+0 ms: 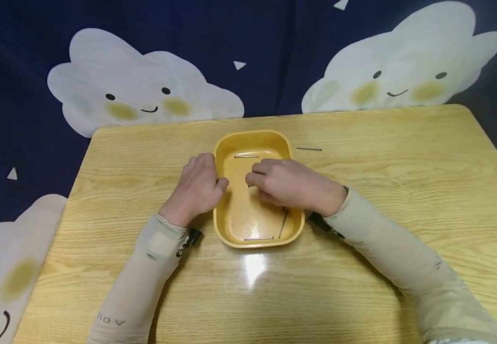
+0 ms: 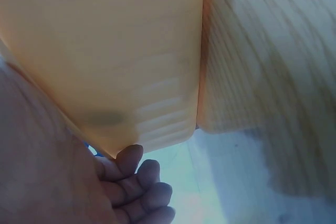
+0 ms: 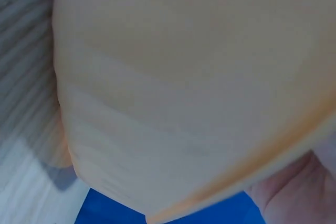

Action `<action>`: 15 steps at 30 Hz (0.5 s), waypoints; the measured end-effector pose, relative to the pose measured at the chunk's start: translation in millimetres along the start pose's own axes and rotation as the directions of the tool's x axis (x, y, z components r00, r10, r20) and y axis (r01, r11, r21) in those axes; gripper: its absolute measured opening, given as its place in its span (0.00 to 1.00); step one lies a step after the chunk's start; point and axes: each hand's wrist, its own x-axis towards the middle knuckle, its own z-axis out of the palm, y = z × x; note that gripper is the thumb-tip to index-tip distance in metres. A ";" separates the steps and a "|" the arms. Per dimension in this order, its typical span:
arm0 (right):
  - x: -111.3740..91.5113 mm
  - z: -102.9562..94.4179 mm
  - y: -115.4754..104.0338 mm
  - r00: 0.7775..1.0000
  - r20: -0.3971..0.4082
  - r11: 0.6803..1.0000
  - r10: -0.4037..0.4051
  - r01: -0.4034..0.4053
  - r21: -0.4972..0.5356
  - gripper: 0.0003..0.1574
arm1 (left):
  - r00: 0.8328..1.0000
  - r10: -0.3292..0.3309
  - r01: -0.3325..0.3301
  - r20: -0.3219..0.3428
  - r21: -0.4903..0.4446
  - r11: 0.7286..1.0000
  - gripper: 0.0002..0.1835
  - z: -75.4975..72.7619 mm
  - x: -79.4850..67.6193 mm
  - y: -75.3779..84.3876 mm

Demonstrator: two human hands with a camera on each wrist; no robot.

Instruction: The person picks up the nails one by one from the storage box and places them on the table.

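Observation:
A yellow plastic basin (image 1: 231, 241) stands on the wooden table. My left hand (image 1: 199, 186) holds its left rim, thumb over the edge and the other fingers along the outside; the left wrist view shows those fingers (image 2: 149, 192) bent beside the wall. Reaching over the right rim, my right hand (image 1: 280, 181) has its fingers curled above the basin floor. A short dark end of a nail (image 1: 249, 186) pokes out under its fingertips, the rest hidden by the hand. Inside lie one nail (image 1: 246, 156) near the far end, another (image 1: 258, 238) near the front and a slanted one (image 1: 283, 224) at right.
One more nail (image 1: 308, 149) lies on the table (image 1: 403, 191) just right of the basin's far corner. Behind the table's back edge hangs a dark blue cloth (image 1: 270, 57) printed with smiling clouds. The basin's outer wall (image 3: 157, 103) fills most of the right wrist view.

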 end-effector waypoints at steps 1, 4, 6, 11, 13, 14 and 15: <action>-0.5 -0.9 0.5 1.000 0.001 1.000 0.003 -0.003 0.001 0.06 | 1.000 0.001 -0.001 0.000 0.000 1.000 0.17 0.1 0.0 -0.1; -1.6 -3.1 2.1 1.000 -0.006 1.000 0.008 -0.008 0.007 0.05 | 1.000 0.002 -0.002 -0.001 -0.004 1.000 0.17 0.4 0.1 -0.3; -2.3 -4.7 3.1 1.000 -0.008 1.000 0.014 -0.014 0.011 0.05 | 1.000 0.003 -0.003 -0.001 -0.003 1.000 0.17 0.7 0.3 -0.4; -3.8 -9.0 5.4 0.999 -0.017 0.999 0.042 -0.042 0.017 0.06 | 1.000 0.010 -0.010 -0.003 0.005 1.000 0.17 1.3 0.5 -0.4; -4.4 -10.5 6.2 0.999 -0.023 0.999 0.047 -0.047 0.019 0.07 | 1.000 0.011 -0.011 -0.003 0.006 1.000 0.18 1.5 0.6 -0.5; -4.9 -11.1 6.8 0.998 -0.026 0.999 0.050 -0.049 0.023 0.07 | 1.000 0.011 -0.011 -0.001 0.004 1.000 0.17 1.4 0.6 -0.5; -5.3 -11.9 7.1 0.998 -0.029 0.998 0.051 -0.050 0.023 0.07 | 1.000 0.010 -0.010 0.001 0.003 1.000 0.17 1.4 0.5 -0.5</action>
